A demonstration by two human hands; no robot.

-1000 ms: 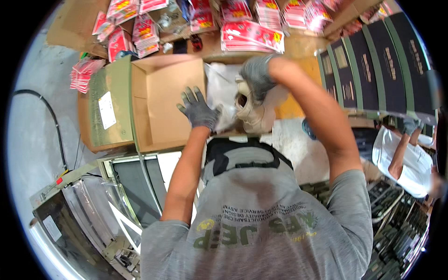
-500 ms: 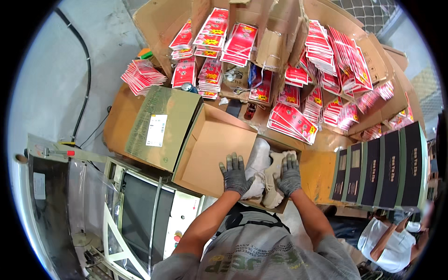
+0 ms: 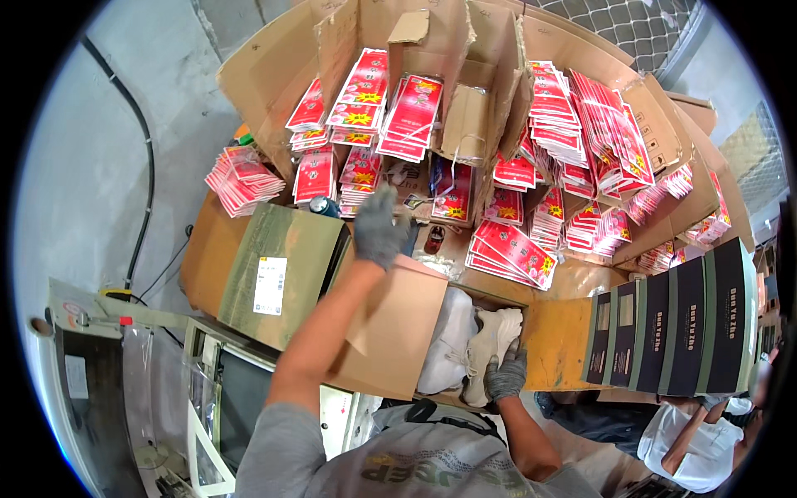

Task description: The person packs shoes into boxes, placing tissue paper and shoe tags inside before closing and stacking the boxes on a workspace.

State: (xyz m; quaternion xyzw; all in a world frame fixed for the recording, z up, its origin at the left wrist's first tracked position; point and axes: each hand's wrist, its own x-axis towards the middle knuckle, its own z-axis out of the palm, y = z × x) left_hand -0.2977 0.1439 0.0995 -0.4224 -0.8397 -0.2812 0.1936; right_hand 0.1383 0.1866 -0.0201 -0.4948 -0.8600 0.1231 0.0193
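Note:
A beige sneaker (image 3: 493, 342) lies in an open shoebox (image 3: 466, 292) in front of me. Beside it is a bundle of white wrapping paper (image 3: 447, 340); whether it covers another shoe I cannot see. My right hand (image 3: 506, 375), in a grey glove, rests on the sneaker's near right side with its fingers apart. The box's brown lid (image 3: 398, 328) is folded out to the left. Raised beyond the lid, my gloved left hand (image 3: 380, 231) is near a dark can (image 3: 324, 206) and the red printed packets (image 3: 361, 170). Motion blurs its fingers.
Cardboard dividers (image 3: 498, 75) hold several stacks of red packets across the back. A closed olive carton (image 3: 249, 282) sits left of the lid. Dark shoeboxes (image 3: 681, 324) stand in a row at right, with another person (image 3: 689, 440) behind. A small dark-red bottle (image 3: 434, 239) stands mid-table.
My left hand has left the white paper and moved up and forward, past the lid. The right hand stays at the sneaker, a little lower on it. The view has tilted slightly.

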